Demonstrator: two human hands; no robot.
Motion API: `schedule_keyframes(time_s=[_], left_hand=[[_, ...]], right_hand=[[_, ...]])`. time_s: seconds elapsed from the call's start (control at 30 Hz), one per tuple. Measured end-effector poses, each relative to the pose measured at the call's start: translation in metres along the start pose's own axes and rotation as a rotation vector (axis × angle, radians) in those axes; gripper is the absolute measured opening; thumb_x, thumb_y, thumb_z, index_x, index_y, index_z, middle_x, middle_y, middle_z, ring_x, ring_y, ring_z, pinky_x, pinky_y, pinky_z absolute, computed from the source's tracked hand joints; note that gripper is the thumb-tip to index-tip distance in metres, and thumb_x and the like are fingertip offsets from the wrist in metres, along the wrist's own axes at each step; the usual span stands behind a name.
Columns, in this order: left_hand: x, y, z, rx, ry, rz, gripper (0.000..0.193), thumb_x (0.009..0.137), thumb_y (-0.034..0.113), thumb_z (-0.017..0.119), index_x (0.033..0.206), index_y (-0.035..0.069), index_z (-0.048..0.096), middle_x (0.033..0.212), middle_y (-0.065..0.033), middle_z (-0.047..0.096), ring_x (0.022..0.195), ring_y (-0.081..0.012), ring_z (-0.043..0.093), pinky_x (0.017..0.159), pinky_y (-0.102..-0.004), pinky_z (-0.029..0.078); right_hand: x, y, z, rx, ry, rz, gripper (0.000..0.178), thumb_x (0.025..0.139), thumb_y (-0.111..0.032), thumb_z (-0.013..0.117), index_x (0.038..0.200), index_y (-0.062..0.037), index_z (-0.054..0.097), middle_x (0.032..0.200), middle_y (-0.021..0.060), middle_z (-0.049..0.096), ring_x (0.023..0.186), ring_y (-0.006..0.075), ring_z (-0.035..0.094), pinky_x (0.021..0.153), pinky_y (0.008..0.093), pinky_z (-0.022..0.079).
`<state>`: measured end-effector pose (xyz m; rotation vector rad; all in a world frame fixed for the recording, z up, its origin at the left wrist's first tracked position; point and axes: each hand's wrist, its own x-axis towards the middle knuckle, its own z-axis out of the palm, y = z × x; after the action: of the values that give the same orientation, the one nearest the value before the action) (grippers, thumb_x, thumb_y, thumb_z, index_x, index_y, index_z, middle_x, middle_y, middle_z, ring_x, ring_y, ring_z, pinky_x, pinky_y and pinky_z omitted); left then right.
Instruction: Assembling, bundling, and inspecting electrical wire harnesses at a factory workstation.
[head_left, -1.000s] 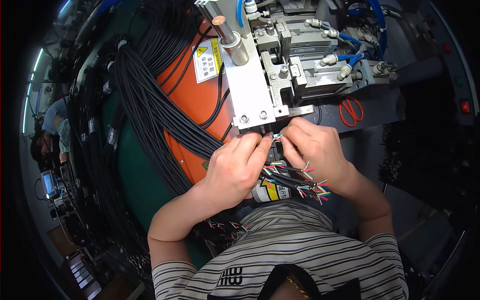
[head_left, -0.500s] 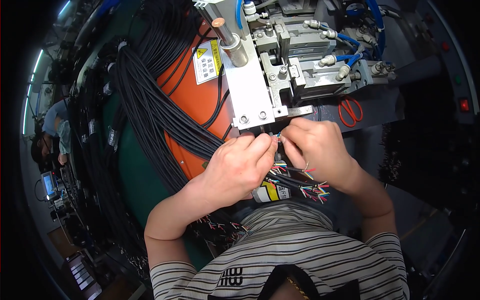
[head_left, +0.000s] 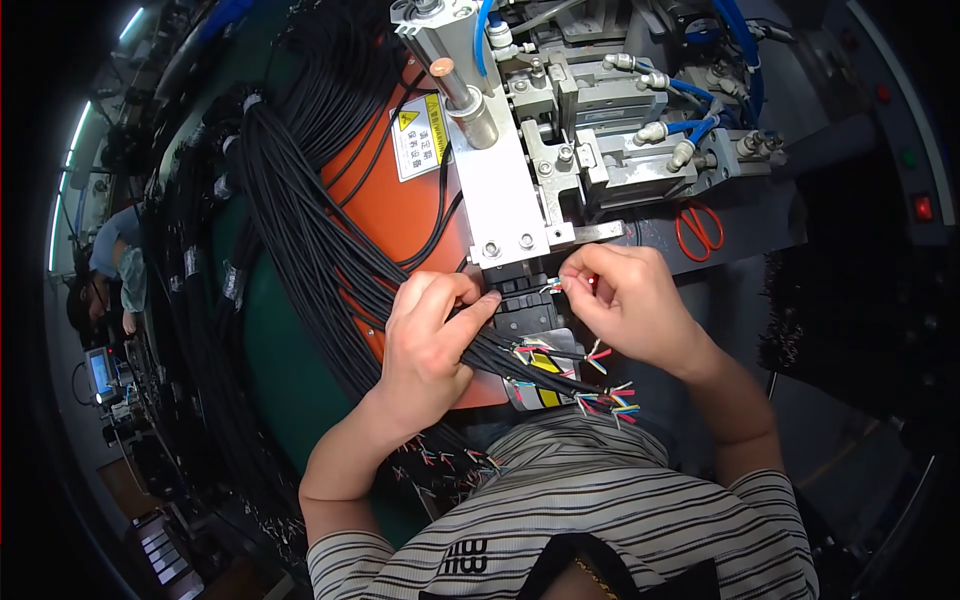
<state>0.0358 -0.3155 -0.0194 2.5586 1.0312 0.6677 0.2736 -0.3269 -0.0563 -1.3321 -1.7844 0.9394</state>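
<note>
My left hand (head_left: 425,345) pinches a black cable (head_left: 515,293) between thumb and forefinger, just over a dark slotted block (head_left: 525,318) at the machine's front. My right hand (head_left: 635,305) has its thumb and forefinger closed on the thin coloured wires (head_left: 554,286) at that cable's end. Below the hands, several more black cables (head_left: 490,358) run to the right, their stripped ends fanning into red, blue, yellow and white wires (head_left: 610,402). The fingertips of my right hand partly hide the held wires.
A metal machine (head_left: 505,205) with cylinders and blue air hoses (head_left: 690,128) stands right beyond my hands. Red-handled scissors (head_left: 699,232) lie right of it. A thick black cable bundle (head_left: 310,215) crosses the orange surface (head_left: 405,225). Another person (head_left: 115,250) is at far left.
My left hand has moved left, away from my right hand, baring the slotted block and a stretch of cable. My right hand stays near its place, still on the wires.
</note>
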Motion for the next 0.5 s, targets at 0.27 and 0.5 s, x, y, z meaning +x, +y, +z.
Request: schedule_keyframes(time_s=[0.27,0.5], left_hand=[[-0.007,0.000,0.001,0.071,-0.041,-0.011,0.043,0.065,-0.010,0.065,0.108,-0.005,0.069,0.095,-0.0114,0.060,0.084,-0.0275,0.058,0.074,-0.0384,0.047],[-0.005,0.004,0.000,0.130,-0.060,0.026,0.038,0.073,-0.004,0.067,0.111,-0.005,0.068,0.096,-0.0121,0.060,0.086,-0.0276,0.059,0.074,-0.0386,0.046]], right_hand=[[-0.015,-0.008,0.001,0.594,-0.123,0.049,0.038,0.083,0.005,0.075,0.121,0.0022,0.067,0.085,0.0016,0.065,0.057,-0.0011,0.049,0.049,0.0175,0.036],[-0.011,-0.008,0.012,0.285,0.038,-0.213,0.019,0.086,0.003,0.074,0.105,0.0028,0.070,0.091,0.0077,0.066,0.063,0.0065,0.058,0.053,0.0213,0.045]])
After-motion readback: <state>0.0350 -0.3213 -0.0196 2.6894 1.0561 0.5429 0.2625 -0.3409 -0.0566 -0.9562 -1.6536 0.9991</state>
